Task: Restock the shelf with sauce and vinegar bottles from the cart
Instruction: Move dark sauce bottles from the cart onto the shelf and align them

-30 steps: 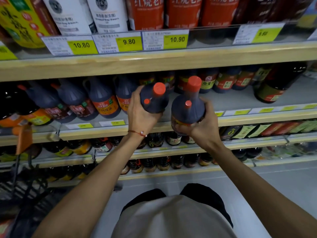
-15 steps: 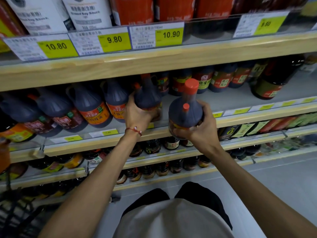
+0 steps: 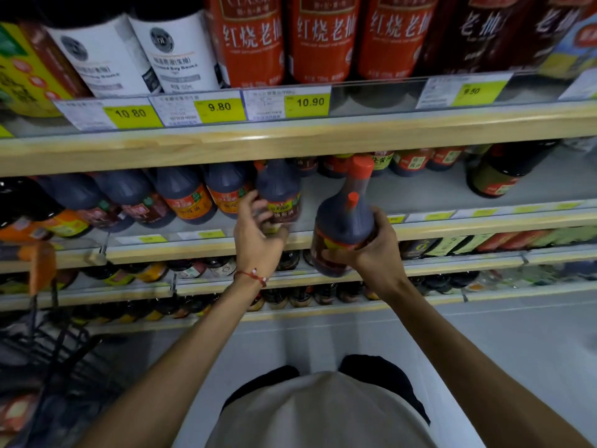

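Left hand (image 3: pixel 258 236) curls round upright shelved bottle (image 3: pixel 281 192); right hand (image 3: pixel 371 250) clamps second bottle (image 3: pixel 342 226), cap tilted up-right.

Price tags (image 3: pixel 219 107) 10.80, 9.80, 10.90, 9.50, red bottles (image 3: pixel 323 37) 红烧老抽

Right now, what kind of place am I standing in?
Most likely a supermarket aisle: yellow price tags clipped along the shelf edge, and rows of identical sauce bottles stocked on several tiers.
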`<state>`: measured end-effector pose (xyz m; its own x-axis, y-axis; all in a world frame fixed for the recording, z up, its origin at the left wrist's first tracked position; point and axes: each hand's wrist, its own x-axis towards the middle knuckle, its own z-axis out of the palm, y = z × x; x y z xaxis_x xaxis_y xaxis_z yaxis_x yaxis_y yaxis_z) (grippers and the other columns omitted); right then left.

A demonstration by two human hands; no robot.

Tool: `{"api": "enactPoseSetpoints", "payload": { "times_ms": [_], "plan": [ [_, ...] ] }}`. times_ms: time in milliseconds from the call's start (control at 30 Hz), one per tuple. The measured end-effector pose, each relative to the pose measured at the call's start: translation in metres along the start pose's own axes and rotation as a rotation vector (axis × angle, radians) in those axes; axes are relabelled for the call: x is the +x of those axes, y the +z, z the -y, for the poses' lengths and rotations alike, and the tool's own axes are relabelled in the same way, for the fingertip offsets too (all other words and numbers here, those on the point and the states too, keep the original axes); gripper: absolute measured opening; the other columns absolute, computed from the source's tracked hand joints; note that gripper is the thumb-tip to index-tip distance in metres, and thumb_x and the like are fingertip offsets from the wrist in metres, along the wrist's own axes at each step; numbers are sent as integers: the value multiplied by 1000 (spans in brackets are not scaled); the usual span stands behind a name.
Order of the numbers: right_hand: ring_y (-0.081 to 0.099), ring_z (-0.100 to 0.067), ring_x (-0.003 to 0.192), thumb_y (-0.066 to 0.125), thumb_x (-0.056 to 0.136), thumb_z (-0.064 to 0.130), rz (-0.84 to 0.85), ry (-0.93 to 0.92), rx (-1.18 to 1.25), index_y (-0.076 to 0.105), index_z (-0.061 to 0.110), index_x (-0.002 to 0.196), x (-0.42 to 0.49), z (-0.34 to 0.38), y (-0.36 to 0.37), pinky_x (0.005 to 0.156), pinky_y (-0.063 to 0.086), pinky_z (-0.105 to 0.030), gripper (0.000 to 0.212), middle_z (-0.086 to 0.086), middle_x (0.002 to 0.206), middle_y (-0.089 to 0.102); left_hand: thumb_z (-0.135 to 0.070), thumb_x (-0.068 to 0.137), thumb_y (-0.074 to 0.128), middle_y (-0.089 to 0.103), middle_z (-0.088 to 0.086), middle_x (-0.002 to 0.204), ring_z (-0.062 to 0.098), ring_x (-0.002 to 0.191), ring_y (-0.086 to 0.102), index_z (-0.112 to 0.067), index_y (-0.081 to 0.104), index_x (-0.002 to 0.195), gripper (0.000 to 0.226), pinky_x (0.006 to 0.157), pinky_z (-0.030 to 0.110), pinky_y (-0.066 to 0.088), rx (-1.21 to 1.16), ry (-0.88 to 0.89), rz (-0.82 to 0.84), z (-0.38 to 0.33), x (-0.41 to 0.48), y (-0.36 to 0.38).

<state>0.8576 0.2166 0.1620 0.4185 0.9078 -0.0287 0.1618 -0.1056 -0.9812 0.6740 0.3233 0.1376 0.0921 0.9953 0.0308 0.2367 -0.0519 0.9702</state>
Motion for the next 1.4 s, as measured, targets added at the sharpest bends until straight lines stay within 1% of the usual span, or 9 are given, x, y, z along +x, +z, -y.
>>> {"api": "enactPoseSetpoints", "payload": {
  "times_ms": [100,200,467,600,767,933,1033,1200,1400],
  "plan": [
    [68,1,101,95,46,25,83,50,47,50,16,132,-3,7,-11,79,56,-17,97,5,122,67,10,78,76,64,-3,131,22,129,59,-13,51,142,73,98,29,53,-51,-93,371,-9,-23,3],
    [72,-8,103,97,52,18,205,94,83,49,11,137,-1,7,-23,81,59,-25,97,-1,124,70,10,70,84,66,-3,131,7,123,62,-13,47,146,88,102,23,49,-19,-80,573,-20,-46,12],
    [58,-14,132,77,86,20,790,108,-75,20,13,157,27,13,-81,107,53,-36,92,-4,149,53,-15,61,96,75,2,117,17,108,71,-9,61,130,78,94,33,57,-33,-135,393,-30,-84,51],
    [55,-16,137,69,95,4,886,40,-85,21,11,158,41,15,-103,109,51,-35,79,-6,153,50,-11,63,97,73,1,117,11,107,71,-11,61,129,75,91,26,57,-9,-146,350,-40,-89,66],
    [65,-10,121,70,88,-14,787,8,-26,34,0,150,47,11,-104,97,54,-24,73,-12,140,60,-5,63,95,74,-1,113,8,102,71,-12,61,124,70,84,20,55,-2,-111,263,-51,-87,81],
    [59,-19,129,91,65,16,578,-50,-44,41,17,140,43,-2,-92,103,53,-32,90,0,138,59,-46,51,96,59,5,119,10,111,55,-18,62,129,89,95,24,50,276,111,170,-53,-73,81],
    [59,-11,128,97,61,23,466,-131,-86,40,26,139,45,-4,-82,106,53,-38,97,12,136,59,-34,57,99,57,6,122,10,113,55,-15,57,139,94,98,22,49,300,162,138,-55,-63,81],
    [60,-8,129,95,68,7,300,-223,-18,39,24,144,54,-4,-63,106,53,-33,95,11,139,59,-16,74,90,59,2,143,14,134,54,-9,49,146,84,109,42,48,259,257,67,-54,-39,81],
    [59,-4,128,95,69,7,162,-300,-11,38,26,141,73,-22,-35,104,51,-26,94,2,139,60,11,77,79,50,9,121,-2,104,57,-1,55,140,69,91,8,49,254,317,-98,-39,-15,89]
  ]
}}
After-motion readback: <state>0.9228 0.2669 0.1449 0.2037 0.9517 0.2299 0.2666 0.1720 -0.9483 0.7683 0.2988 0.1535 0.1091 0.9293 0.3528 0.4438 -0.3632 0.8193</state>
